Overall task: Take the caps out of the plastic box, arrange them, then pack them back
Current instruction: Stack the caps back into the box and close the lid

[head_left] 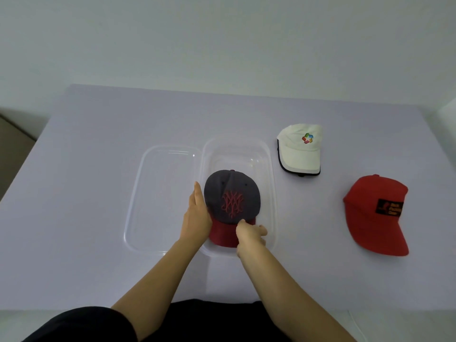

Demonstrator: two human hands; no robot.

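Gripping grey cap (232, 193), both hands' fingers (197, 193).

Cap in box (232, 193): dark grey crown, red embroidered emblem, dark red brim. Far cap (299, 150): cream-white, multicolour logo in red, green, blue, yellow, dark trim along brim edge. Right cap (375, 215): bright red, black patch with red lettering. Plastic box (271, 183) and lid (160, 198): clear. Table (86, 169): pale lavender-grey. Sleeve (81, 324): black.

Lid (162, 198) left of box (270, 193); one cap (232, 193) inside, two caps right.
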